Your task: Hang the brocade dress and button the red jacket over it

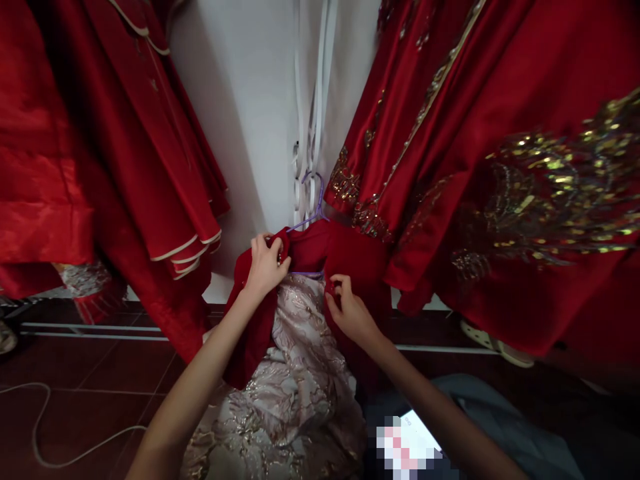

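Note:
A dark red jacket (357,257) hangs on a purple hanger (320,212) whose hook goes into a white hanging strip. Pale brocade fabric with gold and silver patterns (305,353) drapes below the hanger's lower bar, between the jacket's two front sides. My left hand (267,263) has its fingers closed around the jacket's left front edge near the collar. On the other front edge, the curled thumb and fingers of my right hand (347,307) pinch the red cloth. Whether anything small sits under these fingertips is hidden.
Red garments (155,147) hang on the left, and red garments with gold sequins (545,193) on the right. White strips (313,100) run down the wall. A white cable (37,427) lies on the tiled floor. A lit phone (413,437) is at lower right, near a shoe (495,343).

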The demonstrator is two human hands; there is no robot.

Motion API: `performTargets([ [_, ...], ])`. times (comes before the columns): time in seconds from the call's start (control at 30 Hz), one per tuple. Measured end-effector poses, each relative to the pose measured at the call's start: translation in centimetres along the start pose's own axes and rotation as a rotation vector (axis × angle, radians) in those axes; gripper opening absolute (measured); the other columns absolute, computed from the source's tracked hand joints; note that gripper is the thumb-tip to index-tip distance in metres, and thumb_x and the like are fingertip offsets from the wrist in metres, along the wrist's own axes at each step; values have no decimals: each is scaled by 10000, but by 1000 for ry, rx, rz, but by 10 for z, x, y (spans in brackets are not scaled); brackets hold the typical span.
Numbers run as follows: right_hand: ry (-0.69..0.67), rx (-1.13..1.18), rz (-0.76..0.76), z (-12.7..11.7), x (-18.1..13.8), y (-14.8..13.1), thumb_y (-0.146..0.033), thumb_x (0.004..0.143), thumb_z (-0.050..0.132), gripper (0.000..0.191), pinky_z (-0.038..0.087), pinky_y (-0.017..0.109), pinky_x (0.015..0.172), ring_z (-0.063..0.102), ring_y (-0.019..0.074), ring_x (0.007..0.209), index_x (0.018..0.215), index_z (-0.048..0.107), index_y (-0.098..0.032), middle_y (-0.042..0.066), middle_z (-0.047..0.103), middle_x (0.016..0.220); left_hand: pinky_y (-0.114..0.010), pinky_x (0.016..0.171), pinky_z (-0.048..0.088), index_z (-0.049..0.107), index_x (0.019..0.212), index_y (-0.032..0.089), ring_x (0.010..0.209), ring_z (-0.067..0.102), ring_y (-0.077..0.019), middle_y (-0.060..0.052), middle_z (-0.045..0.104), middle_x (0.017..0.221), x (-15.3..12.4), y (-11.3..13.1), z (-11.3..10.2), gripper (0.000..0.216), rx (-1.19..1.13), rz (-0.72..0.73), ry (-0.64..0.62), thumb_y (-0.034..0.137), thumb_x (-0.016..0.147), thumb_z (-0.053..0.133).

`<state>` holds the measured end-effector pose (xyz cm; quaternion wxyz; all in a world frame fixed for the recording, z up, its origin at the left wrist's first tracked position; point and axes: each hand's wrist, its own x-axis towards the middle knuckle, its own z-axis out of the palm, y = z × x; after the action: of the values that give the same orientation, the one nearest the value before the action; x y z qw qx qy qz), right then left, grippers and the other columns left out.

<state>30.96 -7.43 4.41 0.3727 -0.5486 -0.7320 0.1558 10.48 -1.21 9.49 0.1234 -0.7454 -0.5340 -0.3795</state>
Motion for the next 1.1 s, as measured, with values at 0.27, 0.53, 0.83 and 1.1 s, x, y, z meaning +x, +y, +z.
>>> performTargets([
  [0.27,127,67,-98,-16,28,35,-257,718,518,170,403,272,594,489,152,614,776,359,-241,-9,473,723,-299,637,397,438,876,235,682,529,-187,-17,524,773,-32,-1,-9,172,-188,-147,-116,230,742,546],
  [0.53,34,444,-203,25,54,12,-204,707,497,148,433,259,692,511,127,713,821,404,-223,-24,487,750,-215,601,377,466,903,217,622,537,-114,36,569,717,-18,20,12,256,-514,-14,-355,140,677,559],
  [0.83,-192,707,-174,5,32,3,-285,769,582,240,510,240,595,555,133,805,974,463,-243,12,544,921,-220,691,440,457,1007,197,721,571,-102,15,578,799,-47,37,17,315,-803,-179,-215,146,716,566],
  [1.1,-152,554,-227,5,26,-7,-367,854,506,210,548,263,611,588,140,822,1014,504,-231,31,579,936,-216,656,480,480,824,175,676,591,-100,-1,579,760,-68,47,34,175,-927,-508,64,219,713,608],
])
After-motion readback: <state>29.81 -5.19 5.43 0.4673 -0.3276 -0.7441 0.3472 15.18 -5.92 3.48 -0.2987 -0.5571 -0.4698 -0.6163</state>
